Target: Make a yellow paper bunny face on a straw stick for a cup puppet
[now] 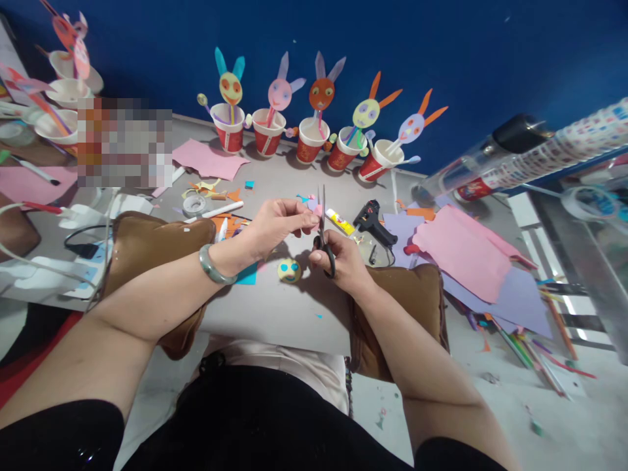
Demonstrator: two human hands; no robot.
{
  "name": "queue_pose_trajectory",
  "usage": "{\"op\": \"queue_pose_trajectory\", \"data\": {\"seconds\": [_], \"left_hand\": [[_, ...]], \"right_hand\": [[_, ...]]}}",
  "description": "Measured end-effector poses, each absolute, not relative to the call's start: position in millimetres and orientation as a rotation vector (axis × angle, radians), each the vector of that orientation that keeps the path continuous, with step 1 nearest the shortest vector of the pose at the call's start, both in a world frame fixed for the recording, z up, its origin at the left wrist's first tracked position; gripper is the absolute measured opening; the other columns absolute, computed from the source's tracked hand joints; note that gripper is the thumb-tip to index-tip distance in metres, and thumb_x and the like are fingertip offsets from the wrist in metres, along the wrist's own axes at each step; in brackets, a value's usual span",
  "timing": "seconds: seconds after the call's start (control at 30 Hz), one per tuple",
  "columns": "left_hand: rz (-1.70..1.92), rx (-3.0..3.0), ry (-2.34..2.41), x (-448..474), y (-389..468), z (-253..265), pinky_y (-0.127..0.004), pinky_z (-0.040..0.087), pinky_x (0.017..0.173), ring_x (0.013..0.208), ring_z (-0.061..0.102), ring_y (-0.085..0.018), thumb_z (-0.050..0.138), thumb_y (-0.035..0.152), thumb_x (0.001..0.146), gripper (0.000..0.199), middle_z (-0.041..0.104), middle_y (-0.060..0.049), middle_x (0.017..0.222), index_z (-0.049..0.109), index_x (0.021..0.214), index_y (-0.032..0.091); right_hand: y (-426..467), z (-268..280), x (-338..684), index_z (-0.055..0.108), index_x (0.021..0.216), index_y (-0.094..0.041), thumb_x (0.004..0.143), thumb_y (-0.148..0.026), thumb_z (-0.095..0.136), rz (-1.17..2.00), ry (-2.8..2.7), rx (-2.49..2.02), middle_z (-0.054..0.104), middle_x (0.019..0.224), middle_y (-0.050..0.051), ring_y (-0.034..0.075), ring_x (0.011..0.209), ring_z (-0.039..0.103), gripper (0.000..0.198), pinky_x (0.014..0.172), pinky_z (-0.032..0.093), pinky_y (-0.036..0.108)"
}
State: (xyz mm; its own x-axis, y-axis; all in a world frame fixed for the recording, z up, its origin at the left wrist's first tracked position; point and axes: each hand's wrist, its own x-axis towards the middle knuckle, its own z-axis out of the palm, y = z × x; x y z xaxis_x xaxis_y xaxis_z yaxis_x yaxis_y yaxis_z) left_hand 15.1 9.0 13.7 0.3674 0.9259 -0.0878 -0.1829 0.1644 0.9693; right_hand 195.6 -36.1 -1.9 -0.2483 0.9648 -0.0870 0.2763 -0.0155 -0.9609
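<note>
My right hand (341, 258) is closed round the black handles of a pair of scissors (322, 219), whose slim blades point up, slightly apart. Pinched in the fingertips of my left hand (284, 226) is a small piece of pink paper (318, 210), right beside the blades. On the table below lies a round yellow paper face (289, 270) with blue eyes and a pink mouth. A yellow glue stick (340, 222) and a black hot glue gun (375, 222) lie just beyond my right hand.
Red paper cups (310, 149) with rabbit-eared paper figures line the wall. Brown cushions (402, 314) lie under my forearms. Pink paper sheets (461, 252) lie at the right, a tape roll (195, 205) at the left, near white plugs and cables (78, 216).
</note>
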Motion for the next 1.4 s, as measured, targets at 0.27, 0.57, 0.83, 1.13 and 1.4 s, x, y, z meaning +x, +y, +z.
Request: {"op": "queue_pose_trajectory", "data": {"seconds": [0.27, 0.57, 0.83, 1.13, 1.4], "left_hand": [[0.944, 1.113, 0.853, 14.8, 8.2, 15.9, -0.024, 0.045, 0.064, 0.061, 0.056, -0.008, 0.081, 0.038, 0.070, 0.027, 0.066, 0.000, 0.065, 0.067, 0.066, 0.016], [0.949, 1.108, 0.846, 14.7, 8.5, 17.2, -0.023, 0.044, 0.063, 0.062, 0.056, -0.008, 0.083, 0.038, 0.069, 0.028, 0.066, 0.000, 0.065, 0.067, 0.065, 0.015], [0.945, 1.130, 0.854, 13.5, 8.6, 16.6, -0.022, 0.045, 0.062, 0.062, 0.056, -0.008, 0.079, 0.033, 0.072, 0.022, 0.067, 0.000, 0.066, 0.068, 0.066, 0.015], [0.933, 1.146, 0.888, 12.6, 8.3, 20.6, -0.020, 0.045, 0.060, 0.062, 0.055, -0.008, 0.077, 0.030, 0.073, 0.020, 0.066, 0.001, 0.066, 0.065, 0.064, 0.016], [0.945, 1.127, 0.893, 14.0, 7.5, 23.8, -0.019, 0.044, 0.057, 0.061, 0.055, -0.008, 0.077, 0.028, 0.072, 0.021, 0.066, 0.000, 0.065, 0.064, 0.061, 0.015]], "right_hand": [[-35.7, -3.6, 195.7, 0.045, 0.068, -0.023, 0.063, -0.081, 0.075, 1.336, -1.559, -1.336, 0.054, 0.053, -0.004, 0.012, 0.051, 0.047, 0.065, 0.051, 0.035, 0.028], [-36.9, -0.5, 193.9, 0.049, 0.068, -0.022, 0.063, -0.083, 0.074, 1.352, -1.540, -1.334, 0.060, 0.054, -0.001, 0.012, 0.050, 0.049, 0.065, 0.051, 0.038, 0.028], [-36.7, 2.0, 194.5, 0.048, 0.066, -0.022, 0.062, -0.084, 0.073, 1.336, -1.548, -1.370, 0.058, 0.051, -0.002, 0.011, 0.048, 0.048, 0.067, 0.049, 0.038, 0.026], [-36.0, 4.8, 195.2, 0.046, 0.064, -0.023, 0.056, -0.085, 0.075, 1.347, -1.518, -1.394, 0.054, 0.048, -0.004, 0.010, 0.046, 0.043, 0.069, 0.047, 0.033, 0.025], [-36.6, 3.7, 195.7, 0.043, 0.062, -0.023, 0.057, -0.081, 0.078, 1.325, -1.467, -1.389, 0.050, 0.044, -0.006, 0.009, 0.043, 0.039, 0.067, 0.045, 0.030, 0.025]]}}
